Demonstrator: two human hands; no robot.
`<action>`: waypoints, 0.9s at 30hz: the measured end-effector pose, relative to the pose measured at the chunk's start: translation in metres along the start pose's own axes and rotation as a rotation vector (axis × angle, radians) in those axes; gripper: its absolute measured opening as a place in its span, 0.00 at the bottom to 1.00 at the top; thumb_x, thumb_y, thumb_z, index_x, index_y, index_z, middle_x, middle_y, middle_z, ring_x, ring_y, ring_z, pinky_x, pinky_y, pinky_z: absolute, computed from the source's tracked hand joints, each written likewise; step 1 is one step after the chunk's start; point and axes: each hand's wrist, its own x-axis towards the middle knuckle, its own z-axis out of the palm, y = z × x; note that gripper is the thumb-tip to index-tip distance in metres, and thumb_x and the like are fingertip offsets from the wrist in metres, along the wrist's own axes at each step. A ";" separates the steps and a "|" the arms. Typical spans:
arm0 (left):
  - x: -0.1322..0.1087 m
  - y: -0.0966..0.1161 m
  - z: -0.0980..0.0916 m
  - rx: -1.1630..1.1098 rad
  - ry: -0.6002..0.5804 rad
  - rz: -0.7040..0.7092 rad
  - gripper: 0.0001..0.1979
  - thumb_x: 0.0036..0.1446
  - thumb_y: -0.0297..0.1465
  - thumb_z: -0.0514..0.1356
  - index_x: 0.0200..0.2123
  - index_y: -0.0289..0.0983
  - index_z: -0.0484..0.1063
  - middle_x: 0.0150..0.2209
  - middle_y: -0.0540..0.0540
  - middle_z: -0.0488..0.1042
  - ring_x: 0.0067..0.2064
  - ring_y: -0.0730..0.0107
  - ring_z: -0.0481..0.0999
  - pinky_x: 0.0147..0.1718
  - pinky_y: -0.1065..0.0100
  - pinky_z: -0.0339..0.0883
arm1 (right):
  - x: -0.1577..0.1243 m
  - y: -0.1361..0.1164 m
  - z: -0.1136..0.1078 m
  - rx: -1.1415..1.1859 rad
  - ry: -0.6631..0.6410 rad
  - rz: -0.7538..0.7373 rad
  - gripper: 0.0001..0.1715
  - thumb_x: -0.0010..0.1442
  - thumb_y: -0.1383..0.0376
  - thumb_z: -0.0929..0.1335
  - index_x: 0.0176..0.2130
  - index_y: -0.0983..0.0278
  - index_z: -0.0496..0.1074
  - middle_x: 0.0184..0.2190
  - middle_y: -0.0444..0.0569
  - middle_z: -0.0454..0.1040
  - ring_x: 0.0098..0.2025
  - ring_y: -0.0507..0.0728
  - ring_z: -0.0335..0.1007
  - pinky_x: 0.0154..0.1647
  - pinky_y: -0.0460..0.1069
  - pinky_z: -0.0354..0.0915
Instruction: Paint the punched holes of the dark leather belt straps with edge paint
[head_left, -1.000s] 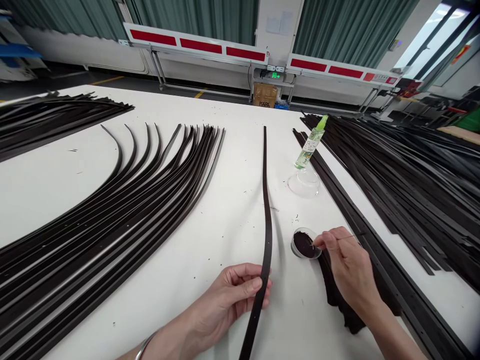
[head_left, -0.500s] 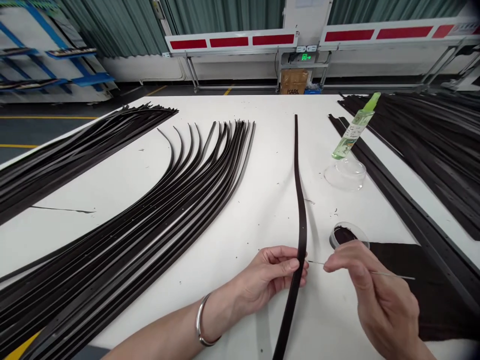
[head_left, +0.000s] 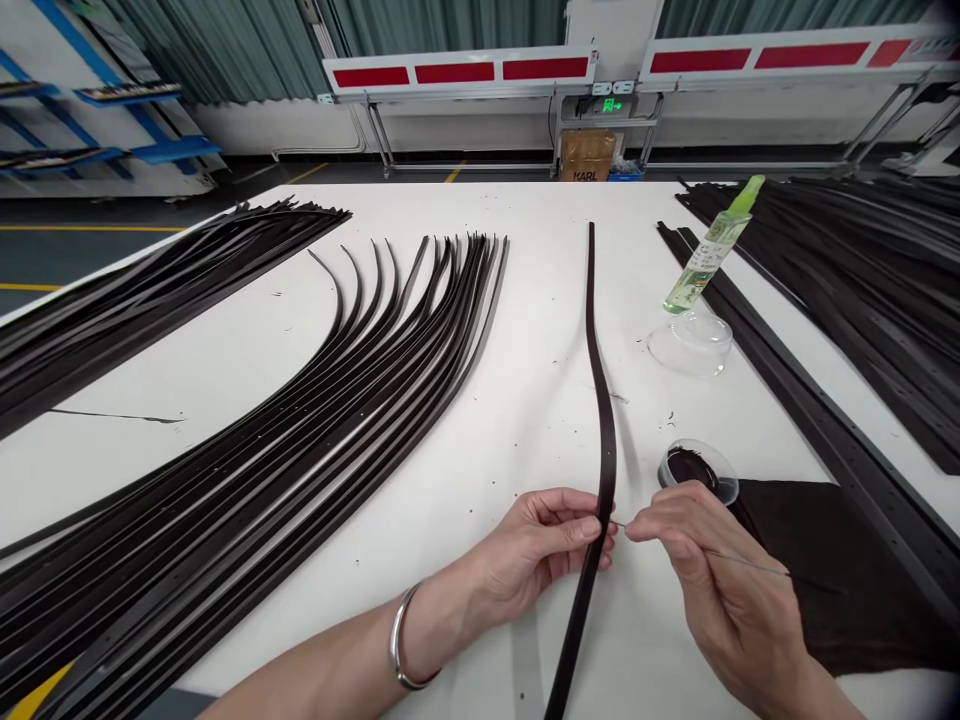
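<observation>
My left hand (head_left: 551, 540) pinches a long dark strip (head_left: 604, 430) between thumb and fingers near the bottom centre; the strip runs away from me up the white table. My right hand (head_left: 720, 580), just right of it, is closed on a thin metal tool (head_left: 750, 565). The tool's tip reaches the strip's right edge beside my left fingertips. Behind my right hand sits a small clear dish (head_left: 701, 470) with dark contents. A black cloth (head_left: 847, 580) lies under and beyond my right hand.
Many dark strips (head_left: 300, 430) fan across the white table (head_left: 540, 330) at left, with another bundle (head_left: 172, 290) beyond. On the right are a green spray bottle (head_left: 709, 250), a clear round lid (head_left: 690, 343), long dark pieces (head_left: 795, 390) and a dark pile (head_left: 847, 280).
My right hand has moved left, closer to the strip, with the thin tool. My left hand still pinches the strip in nearly the same place.
</observation>
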 end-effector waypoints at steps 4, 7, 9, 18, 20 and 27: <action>0.000 0.000 0.000 0.012 0.011 -0.002 0.13 0.46 0.29 0.72 0.36 0.33 0.77 0.32 0.45 0.79 0.31 0.72 0.77 0.36 0.67 0.69 | 0.001 0.000 0.001 -0.027 0.003 -0.016 0.17 0.61 0.78 0.61 0.44 0.62 0.70 0.33 0.48 0.77 0.35 0.55 0.72 0.41 0.55 0.67; 0.001 -0.002 -0.001 0.008 0.006 0.000 0.13 0.46 0.29 0.71 0.37 0.33 0.77 0.33 0.44 0.79 0.32 0.71 0.77 0.37 0.67 0.70 | 0.002 -0.002 0.002 -0.050 0.028 -0.009 0.17 0.60 0.80 0.61 0.42 0.63 0.69 0.32 0.48 0.76 0.36 0.55 0.71 0.40 0.54 0.67; 0.001 -0.002 -0.001 0.000 -0.004 0.004 0.13 0.47 0.29 0.71 0.37 0.32 0.77 0.32 0.44 0.79 0.32 0.72 0.76 0.37 0.68 0.70 | 0.002 -0.004 0.003 -0.040 0.023 -0.023 0.16 0.60 0.80 0.61 0.41 0.64 0.69 0.31 0.48 0.76 0.35 0.55 0.71 0.40 0.54 0.67; 0.000 -0.001 0.001 0.014 0.001 0.016 0.12 0.48 0.29 0.70 0.37 0.32 0.77 0.31 0.45 0.78 0.31 0.72 0.76 0.35 0.69 0.68 | 0.003 -0.005 0.004 -0.042 0.018 0.011 0.15 0.61 0.78 0.61 0.40 0.62 0.70 0.30 0.47 0.77 0.34 0.55 0.72 0.38 0.53 0.68; -0.001 -0.001 0.001 0.013 0.008 0.019 0.12 0.49 0.29 0.70 0.38 0.32 0.77 0.30 0.44 0.78 0.31 0.72 0.76 0.35 0.70 0.68 | 0.000 -0.005 0.004 -0.024 0.011 0.028 0.15 0.62 0.77 0.61 0.41 0.62 0.71 0.31 0.47 0.77 0.35 0.55 0.72 0.38 0.53 0.68; -0.003 0.002 0.002 -0.014 -0.027 0.009 0.08 0.53 0.27 0.67 0.38 0.32 0.76 0.33 0.44 0.77 0.34 0.72 0.76 0.37 0.69 0.69 | -0.013 -0.005 0.005 -0.046 0.200 0.429 0.14 0.68 0.67 0.59 0.45 0.59 0.73 0.41 0.48 0.77 0.35 0.52 0.75 0.38 0.48 0.71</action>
